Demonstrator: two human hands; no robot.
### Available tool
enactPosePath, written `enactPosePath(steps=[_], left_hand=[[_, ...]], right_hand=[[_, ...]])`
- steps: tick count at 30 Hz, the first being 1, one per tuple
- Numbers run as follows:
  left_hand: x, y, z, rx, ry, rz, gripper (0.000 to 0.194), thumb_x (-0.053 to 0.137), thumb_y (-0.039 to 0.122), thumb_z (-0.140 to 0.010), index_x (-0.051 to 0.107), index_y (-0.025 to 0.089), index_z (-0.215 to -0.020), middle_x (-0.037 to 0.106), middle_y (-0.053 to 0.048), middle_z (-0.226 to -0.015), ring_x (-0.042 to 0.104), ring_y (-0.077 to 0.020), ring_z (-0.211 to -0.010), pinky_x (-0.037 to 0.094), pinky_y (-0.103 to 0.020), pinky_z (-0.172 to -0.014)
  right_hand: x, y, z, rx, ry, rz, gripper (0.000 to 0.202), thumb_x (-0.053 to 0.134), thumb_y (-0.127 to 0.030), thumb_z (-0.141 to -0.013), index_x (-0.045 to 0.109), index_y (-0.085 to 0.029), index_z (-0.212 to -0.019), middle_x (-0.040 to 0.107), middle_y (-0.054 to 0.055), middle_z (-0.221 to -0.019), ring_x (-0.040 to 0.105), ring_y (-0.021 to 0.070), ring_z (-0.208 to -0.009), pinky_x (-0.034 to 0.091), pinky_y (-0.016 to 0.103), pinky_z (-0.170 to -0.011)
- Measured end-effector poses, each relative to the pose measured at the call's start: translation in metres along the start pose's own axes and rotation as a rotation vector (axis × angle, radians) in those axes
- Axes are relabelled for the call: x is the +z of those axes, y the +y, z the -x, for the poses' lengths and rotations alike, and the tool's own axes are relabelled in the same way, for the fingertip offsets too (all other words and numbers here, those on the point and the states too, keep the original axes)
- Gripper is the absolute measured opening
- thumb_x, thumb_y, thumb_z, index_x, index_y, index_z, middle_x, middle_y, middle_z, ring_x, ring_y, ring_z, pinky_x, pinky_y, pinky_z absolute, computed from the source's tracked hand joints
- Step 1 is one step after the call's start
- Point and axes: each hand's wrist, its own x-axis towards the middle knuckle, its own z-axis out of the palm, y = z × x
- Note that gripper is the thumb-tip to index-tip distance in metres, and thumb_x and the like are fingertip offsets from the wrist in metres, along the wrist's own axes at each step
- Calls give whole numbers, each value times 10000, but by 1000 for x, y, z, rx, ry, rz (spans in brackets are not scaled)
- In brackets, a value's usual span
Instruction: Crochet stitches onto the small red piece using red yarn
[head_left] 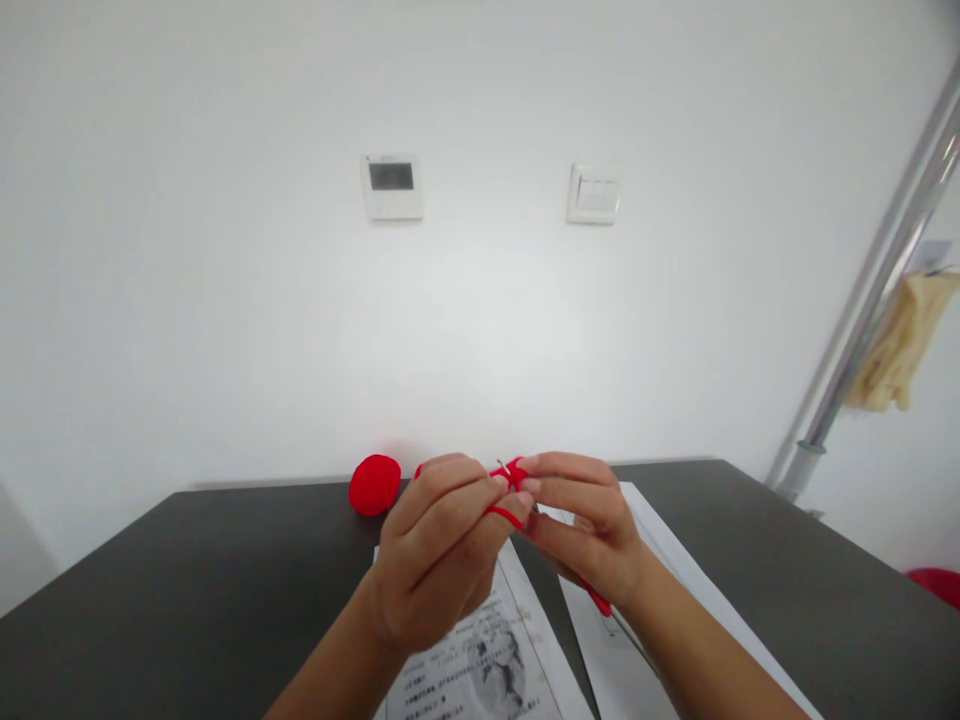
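Observation:
Between my two hands, a small piece of red yarn work (516, 474) is pinched at the fingertips. My left hand (442, 535) is closed on its left side, with a strand of red yarn (505, 516) looped over the index finger. My right hand (589, 515) grips the right side with thumb and fingers. A thin metal tip (502, 466) pokes up out of the yarn; whether it is hooked or pointed is too small to tell. Below my right palm show a red end (598, 600) and a thin metal rod (634, 640). Behind my left hand lies a ball of red yarn (375, 485).
Printed sheets (480, 655) and a whiter paper (675, 570) lie on the dark table (247, 570) under my hands. The table meets a white wall (262, 300) bearing a thermostat panel (394, 188) and a light switch (593, 195). A metal pipe (874, 290) slants at the right.

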Motion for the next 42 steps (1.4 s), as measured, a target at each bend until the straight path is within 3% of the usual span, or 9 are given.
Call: enactPosePath(steps=[4, 7, 13, 18, 22, 26, 30, 42], left_hand=[[2, 0, -4, -37, 53, 44, 374, 649, -26, -740, 646, 196, -1040, 716, -44, -885, 673, -183, -830, 581, -315, -744], [7, -1, -5, -187, 81, 95, 362, 627, -33, -752, 636, 204, -1025, 707, -36, -904, 654, -162, -812, 560, -293, -716], [13, -4, -9, -804, 114, 384, 98, 676, 123, -772, 683, 178, -852, 698, -38, -876, 660, -175, -874, 544, -305, -797], [12, -10, -16, -1303, 137, 897, 338, 789, 204, -642, 719, 150, -968, 665, -9, -730, 619, -120, -653, 513, -230, -590], [14, -11, -19, -1507, 135, 1144, 396, 813, 210, -588, 717, 134, -965, 686, -28, -730, 625, -124, -605, 511, -238, -551], [19, -10, -18, -1549, 185, 1195, 437, 832, 213, -561, 714, 129, -974, 694, -29, -747, 622, -122, -590, 515, -243, -540], [22, -12, -15, -1438, 228, 1032, 418, 828, 217, -589, 719, 133, -984, 662, 7, -694, 593, -95, -597, 495, -208, -561], [15, -26, -6, -1099, -26, 542, 298, 692, 222, -755, 730, 158, -1044, 692, -39, -807, 633, -164, -781, 522, -283, -721]], right_hand=[[-3, 0, -1, 4, -25, -8, 165, 652, -82, -828, 645, -209, -933, 674, 51, -954, 656, 206, -1038, 647, 334, -799], [-5, 2, -4, -12, -50, -27, 98, 594, -189, -894, 631, -163, -981, 671, 94, -968, 654, 223, -1048, 635, 354, -822], [-2, 8, -8, 23, -84, -66, 209, 502, -150, -936, 594, -155, -1123, 710, 128, -1038, 669, 232, -1076, 630, 394, -816], [0, 12, -7, 11, -113, -84, 223, 526, -169, -942, 590, -142, -1154, 732, 144, -1049, 666, 236, -1100, 629, 406, -827], [3, 15, 1, -3, -101, -61, 233, 545, -160, -929, 599, -129, -1154, 728, 155, -1064, 643, 247, -1141, 627, 411, -832], [10, 15, 10, 15, -76, -8, 219, 544, -167, -927, 605, -186, -1136, 709, 122, -1080, 630, 251, -1159, 620, 435, -835], [18, 12, 12, 84, -67, 29, 222, 536, -147, -919, 593, -198, -1127, 681, 121, -1080, 625, 249, -1136, 604, 438, -842], [21, 1, 5, 233, -138, -11, 294, 553, -85, -875, 578, -200, -1145, 676, 125, -1072, 642, 243, -1056, 581, 427, -849]])
